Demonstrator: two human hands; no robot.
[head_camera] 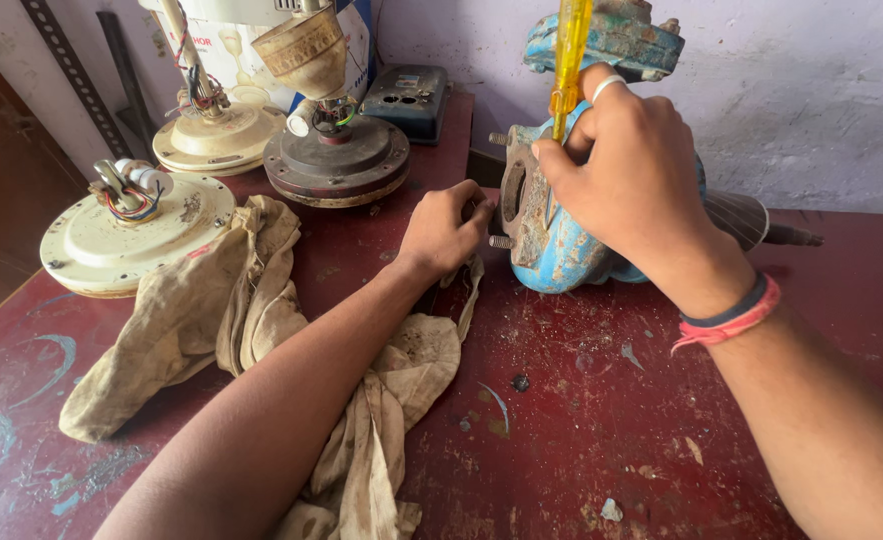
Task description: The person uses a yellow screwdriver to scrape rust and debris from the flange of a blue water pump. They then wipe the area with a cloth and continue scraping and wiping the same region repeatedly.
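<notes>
Both hands forward, fingers curled

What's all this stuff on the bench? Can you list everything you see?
Pump housing: one, blue and rusty, centre right on the table.
Screwdriver: one, yellow handle, above the housing.
Fan motors: three, two cream and one dark, left rear.
Rag: one, dirty beige, centre left.
Box: one, dark blue-grey, by the wall.
Table: one, worn red.
Left hand: at the housing's flange.
Right hand: ring and wristbands, gripping the screwdriver.
</notes>
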